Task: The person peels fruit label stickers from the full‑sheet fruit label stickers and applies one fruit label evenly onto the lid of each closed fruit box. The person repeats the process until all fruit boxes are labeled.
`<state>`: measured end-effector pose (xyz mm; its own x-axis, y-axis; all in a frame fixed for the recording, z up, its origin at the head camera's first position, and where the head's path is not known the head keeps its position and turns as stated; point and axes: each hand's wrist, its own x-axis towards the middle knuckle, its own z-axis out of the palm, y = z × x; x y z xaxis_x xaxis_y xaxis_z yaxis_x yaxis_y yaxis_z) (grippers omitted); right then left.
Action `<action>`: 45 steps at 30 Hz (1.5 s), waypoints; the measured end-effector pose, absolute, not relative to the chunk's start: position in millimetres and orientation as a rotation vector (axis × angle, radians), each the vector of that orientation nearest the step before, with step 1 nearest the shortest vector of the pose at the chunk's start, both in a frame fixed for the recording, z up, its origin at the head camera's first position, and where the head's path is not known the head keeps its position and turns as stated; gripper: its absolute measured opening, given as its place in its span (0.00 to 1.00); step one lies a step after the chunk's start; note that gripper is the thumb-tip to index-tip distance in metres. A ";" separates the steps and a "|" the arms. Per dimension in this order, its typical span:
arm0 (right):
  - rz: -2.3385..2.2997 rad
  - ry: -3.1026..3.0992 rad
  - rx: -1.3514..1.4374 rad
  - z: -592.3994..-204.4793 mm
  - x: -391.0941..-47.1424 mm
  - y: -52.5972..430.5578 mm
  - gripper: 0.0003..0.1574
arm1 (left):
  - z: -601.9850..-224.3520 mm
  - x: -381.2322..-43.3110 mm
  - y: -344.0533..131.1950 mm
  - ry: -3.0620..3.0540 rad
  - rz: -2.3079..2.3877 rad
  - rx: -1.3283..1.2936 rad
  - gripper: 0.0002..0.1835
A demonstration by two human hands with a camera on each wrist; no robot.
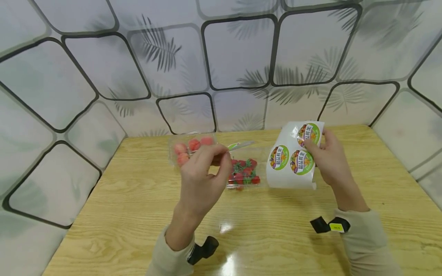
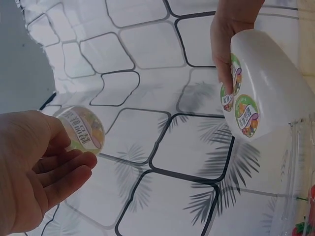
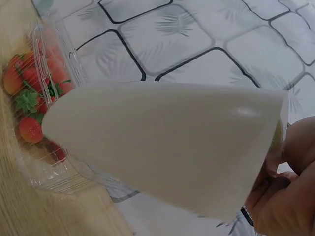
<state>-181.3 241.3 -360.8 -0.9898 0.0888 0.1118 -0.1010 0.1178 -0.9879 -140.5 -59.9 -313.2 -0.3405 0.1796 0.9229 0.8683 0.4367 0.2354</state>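
Note:
My left hand (image 1: pixel 202 180) is raised above the table and pinches one round fruit label sticker (image 2: pixel 83 129) between thumb and finger. In the head view that sticker is seen nearly edge-on. To the right, my right hand (image 1: pixel 329 159) grips the edge of a white backing sheet (image 1: pixel 284 177), thumb on its front face. Several round green-rimmed stickers (image 1: pixel 301 162) with barcodes are on the sheet. The sheet curls over, its plain back filling the right wrist view. Between the hands, a clear plastic box of strawberries (image 1: pixel 246 172) lies on the table, partly hidden by the left hand.
Behind the left hand stands another clear plastic box (image 1: pixel 170 153) holding several pinkish peach-like fruits (image 1: pixel 194 144). Both boxes sit on a light wooden table (image 1: pixel 138 214). A patterned wall covering (image 1: pixel 238 53) rises behind the table and at both sides.

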 end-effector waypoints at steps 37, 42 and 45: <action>0.962 -3.100 -0.339 -419.0 -205.2 305.5 0.49 | -317.3 -140.5 -50.3 -1.755 -0.890 -0.922 0.04; 1.019 -3.000 -0.406 -428.0 -208.8 302.9 0.57 | -317.2 -139.6 -51.0 -1.751 -0.897 -0.925 0.04; 1.096 -2.892 -0.345 -432.9 -208.6 303.9 0.48 | -317.2 -139.3 -51.2 -1.744 -0.907 -0.924 0.04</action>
